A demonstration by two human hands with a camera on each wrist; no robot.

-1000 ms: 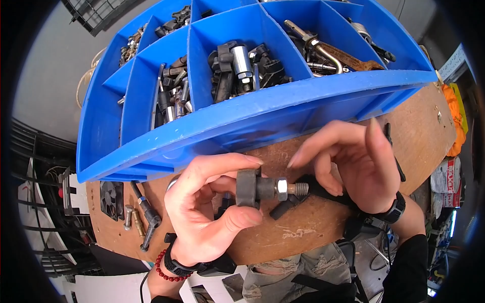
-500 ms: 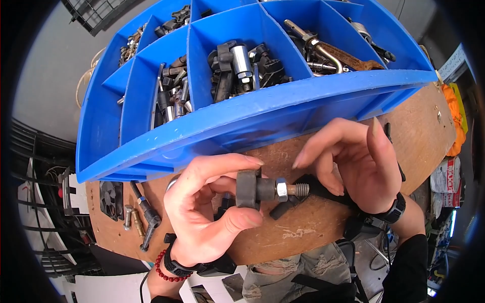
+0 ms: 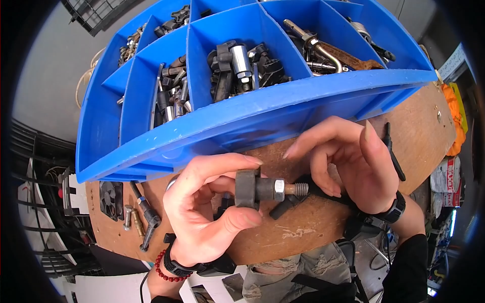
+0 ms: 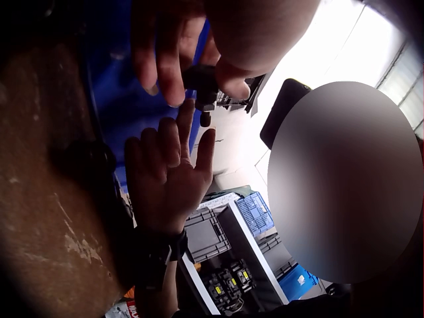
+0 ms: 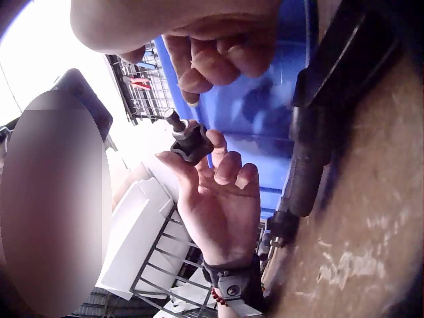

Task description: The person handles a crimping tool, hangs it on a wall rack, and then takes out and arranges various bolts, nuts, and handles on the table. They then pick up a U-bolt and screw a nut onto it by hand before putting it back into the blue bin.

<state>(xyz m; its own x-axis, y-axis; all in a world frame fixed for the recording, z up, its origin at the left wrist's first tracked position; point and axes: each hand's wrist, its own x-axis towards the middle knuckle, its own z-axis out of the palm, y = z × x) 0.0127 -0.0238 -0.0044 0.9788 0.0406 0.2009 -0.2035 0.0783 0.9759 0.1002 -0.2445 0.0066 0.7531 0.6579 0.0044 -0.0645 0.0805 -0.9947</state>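
The left hand (image 3: 199,212) pinches a black knob (image 3: 247,189) between thumb and fingers, its threaded stud (image 3: 299,189) pointing right. A silver nut (image 3: 279,190) sits on the stud against the knob's collar. To the right, the right hand (image 3: 353,164) holds nothing, thumb raised and fingers bent loosely, apart from the stud. In the left wrist view, the knob (image 4: 203,81) is dark in the left hand's fingers, above the right hand (image 4: 169,175). The right wrist view shows the knob (image 5: 192,142) at the left fingertips, with the nut (image 5: 181,131) on it.
A blue divided bin (image 3: 252,96) full of knobs, bolts and fittings stands behind the hands on a wooden table (image 3: 303,232). Left on the table lie a black lever handle (image 3: 146,214), bolts (image 3: 137,223) and a fan (image 3: 111,201). Another black handle (image 3: 393,151) lies at the right.
The nut has moved left along the stud, from its middle up to the knob's collar. The right hand's fingers and thumb have shifted slightly; the left hand keeps its pinch.
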